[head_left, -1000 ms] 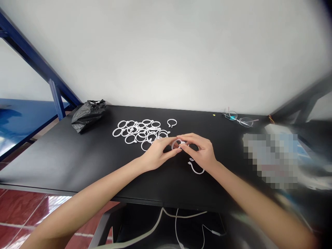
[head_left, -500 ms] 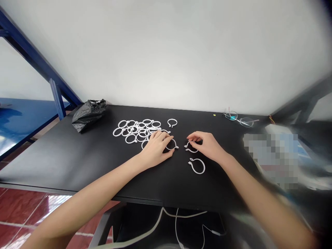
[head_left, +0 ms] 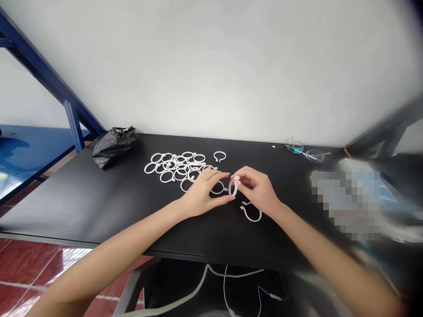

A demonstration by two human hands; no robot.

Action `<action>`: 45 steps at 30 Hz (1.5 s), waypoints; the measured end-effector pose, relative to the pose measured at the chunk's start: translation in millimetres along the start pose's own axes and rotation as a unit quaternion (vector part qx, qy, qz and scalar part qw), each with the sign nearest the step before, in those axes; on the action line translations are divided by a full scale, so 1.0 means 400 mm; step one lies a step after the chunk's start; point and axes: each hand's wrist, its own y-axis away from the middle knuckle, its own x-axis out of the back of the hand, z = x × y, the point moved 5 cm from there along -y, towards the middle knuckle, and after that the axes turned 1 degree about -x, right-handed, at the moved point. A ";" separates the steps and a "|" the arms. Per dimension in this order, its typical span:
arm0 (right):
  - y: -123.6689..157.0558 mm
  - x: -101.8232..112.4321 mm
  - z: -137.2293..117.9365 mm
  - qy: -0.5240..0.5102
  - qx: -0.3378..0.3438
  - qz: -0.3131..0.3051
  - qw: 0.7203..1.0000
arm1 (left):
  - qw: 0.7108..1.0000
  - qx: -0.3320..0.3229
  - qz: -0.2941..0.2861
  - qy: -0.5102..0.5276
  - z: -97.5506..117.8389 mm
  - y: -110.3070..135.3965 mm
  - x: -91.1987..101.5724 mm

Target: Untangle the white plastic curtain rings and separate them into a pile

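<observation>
On the black table [head_left: 99, 207], my right hand [head_left: 257, 189] pinches a white plastic ring [head_left: 234, 187] and holds it upright just above the surface. My left hand [head_left: 203, 191] rests beside it, its fingers curled over another white ring [head_left: 218, 188] that lies flat, its thumb reaching toward the held ring. An opened white ring [head_left: 251, 212] lies on the table just under my right wrist. A pile of several white rings [head_left: 176, 167] sits behind my left hand, and a single ring [head_left: 220, 156] lies apart behind it.
A crumpled black plastic bag [head_left: 112, 145] lies at the table's back left. Eyeglasses [head_left: 306, 152] rest at the back right near the wall. A blurred patch covers things at the right. White cables hang under the table's front edge. A blue metal frame stands at the left.
My hands parted to the table half a second ago. Now my right hand has lifted a ring upright and come back toward my left hand, which stays on its ring.
</observation>
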 end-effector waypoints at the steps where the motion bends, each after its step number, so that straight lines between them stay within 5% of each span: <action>1: 0.002 -0.004 -0.002 -0.013 0.002 0.004 1.000 | 1.000 0.003 -0.005 0.019 0.002 0.000 -0.002; 7: 0.011 -0.009 -0.001 -0.047 0.007 0.027 0.998 | 0.996 0.016 -0.018 0.083 0.009 -0.003 -0.002; 25: 0.019 0.001 -0.001 -0.038 -0.001 0.032 0.999 | 0.998 0.018 0.036 0.047 0.011 -0.008 0.031; 39: 0.011 0.014 0.002 -0.036 0.028 0.036 0.998 | 0.999 0.015 -0.001 0.047 0.011 -0.007 0.029; 45: 0.006 0.025 0.002 -0.062 -0.016 0.018 0.998 | 0.999 0.013 0.000 0.040 0.014 -0.007 0.031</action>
